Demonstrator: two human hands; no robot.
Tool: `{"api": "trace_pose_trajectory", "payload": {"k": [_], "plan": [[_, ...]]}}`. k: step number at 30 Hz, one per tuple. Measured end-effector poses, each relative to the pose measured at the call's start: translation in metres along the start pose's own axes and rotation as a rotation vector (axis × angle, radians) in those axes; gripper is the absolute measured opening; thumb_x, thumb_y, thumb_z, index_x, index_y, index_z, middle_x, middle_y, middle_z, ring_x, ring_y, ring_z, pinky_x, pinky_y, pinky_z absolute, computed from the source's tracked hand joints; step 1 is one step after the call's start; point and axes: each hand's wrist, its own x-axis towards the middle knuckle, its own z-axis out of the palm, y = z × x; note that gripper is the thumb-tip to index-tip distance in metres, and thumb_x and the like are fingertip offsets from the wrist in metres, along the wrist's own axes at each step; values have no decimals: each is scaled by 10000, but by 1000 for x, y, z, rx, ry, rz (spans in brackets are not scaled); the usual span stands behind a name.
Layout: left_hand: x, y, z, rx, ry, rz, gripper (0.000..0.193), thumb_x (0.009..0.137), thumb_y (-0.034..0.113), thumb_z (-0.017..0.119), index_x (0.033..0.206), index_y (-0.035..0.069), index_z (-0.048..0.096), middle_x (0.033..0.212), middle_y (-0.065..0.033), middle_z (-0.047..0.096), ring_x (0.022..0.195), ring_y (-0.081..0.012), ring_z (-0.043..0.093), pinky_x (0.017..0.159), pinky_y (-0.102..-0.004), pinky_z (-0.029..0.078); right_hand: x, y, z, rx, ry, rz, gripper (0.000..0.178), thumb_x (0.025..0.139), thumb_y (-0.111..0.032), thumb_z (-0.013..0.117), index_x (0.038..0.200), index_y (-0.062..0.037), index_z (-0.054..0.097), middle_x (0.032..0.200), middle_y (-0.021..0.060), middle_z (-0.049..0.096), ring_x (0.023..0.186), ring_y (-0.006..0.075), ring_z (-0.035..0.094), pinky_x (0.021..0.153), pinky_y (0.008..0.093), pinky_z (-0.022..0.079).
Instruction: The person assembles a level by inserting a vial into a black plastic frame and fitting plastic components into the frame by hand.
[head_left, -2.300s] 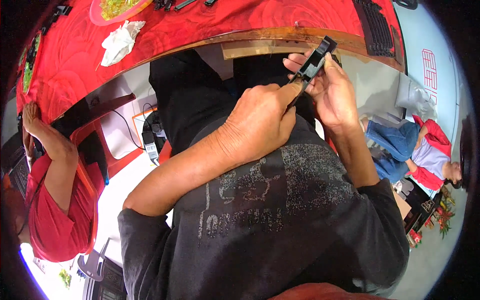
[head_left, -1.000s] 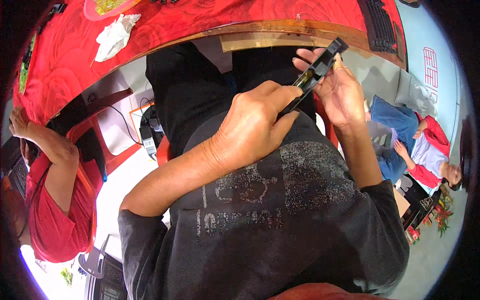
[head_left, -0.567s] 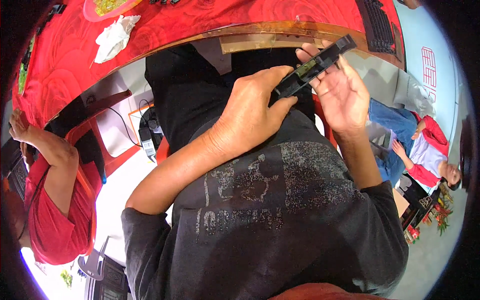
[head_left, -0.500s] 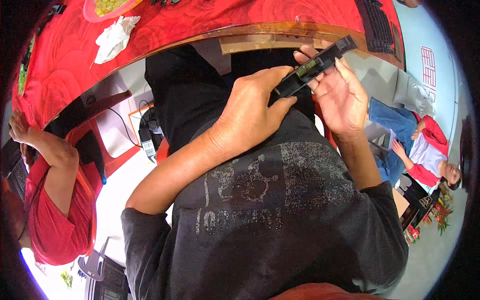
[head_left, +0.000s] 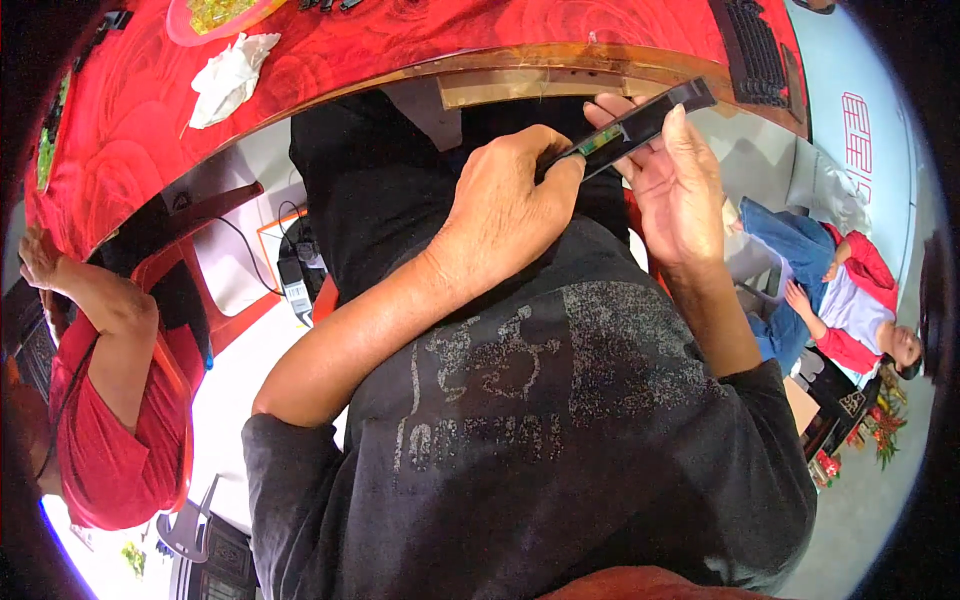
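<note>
A long, narrow black plastic strip with a recess down its length slants up to the right above my lap. A small green piece lies in it near the middle. My left hand pinches the lower left end between thumb and fingers, covering that end. My right hand holds the upper right part, its thumb pressed on the near edge and its fingers behind the strip.
Ahead is a table with a red cloth. On it are a crumpled white tissue, a pink bowl with yellowish bits, and stacked black strips. One person in red sits at left, another at right.
The black strip has turned about its length, and its upper end has shifted slightly right and down. My left hand has moved slightly left, and my right thumb now lies further over the strip.
</note>
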Motion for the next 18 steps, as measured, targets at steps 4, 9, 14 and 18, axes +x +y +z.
{"api": "trace_pose_trajectory", "payload": {"k": [4, 9, 14, 18], "plan": [[2, -1, 1, 112, -9, -53, 268, 927, 196, 534, 891, -50, 633, 677, -79, 617, 640, -149, 577, 611, -305, 460, 1, 5, 2, -16, -8, -22, 321, 1041, -317, 435, 1110, -32, 567, 1174, 206, 637, 1118, 321, 627, 945, 423, 523], [3, -5, 2, 74, -34, -74, 311, 934, 228, 506, 841, -50, 611, 664, -94, 620, 633, -178, 591, 613, -321, 467, 3, 4, 0, -67, -33, -1, 377, 1048, -321, 403, 1167, 16, 521, 1236, 262, 590, 1178, 365, 584, 988, 442, 494], [7, -8, 1, 91, -54, -91, 345, 941, 256, 487, 840, -49, 613, 661, -93, 617, 629, -176, 589, 614, -322, 471, 4, 7, 3, -39, -33, -2, 302, 1035, -304, 457, 1112, -31, 563, 1144, 181, 651, 1070, 293, 651, 933, 427, 530], [9, -7, 0, 78, -68, -112, 338, 936, 252, 495, 842, -48, 619, 659, -93, 615, 626, -176, 591, 609, -321, 472, 6, 5, 4, -46, -21, 10, 313, 1033, -308, 464, 1115, -23, 565, 1133, 171, 657, 1054, 279, 657, 931, 417, 530]]}}
